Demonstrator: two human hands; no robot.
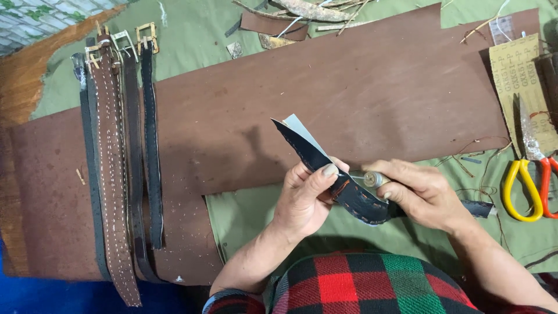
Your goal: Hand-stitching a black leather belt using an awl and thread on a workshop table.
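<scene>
Head view: the left hand (305,197) pinches a dark leather strap (325,174) between thumb and fingers, clamped so the stitched edge stays steady and its pointed end rises clear. The right hand (421,195) closes around a small metal-tipped tool (375,179), its tip pressed at the strap beside the left thumb. Both hover above the near edge of the green cloth (244,215). A brown leather sheet (360,87) lies behind, finished belts (119,163) lie toward the left edge, and scissors (532,174) at the right edge.
</scene>
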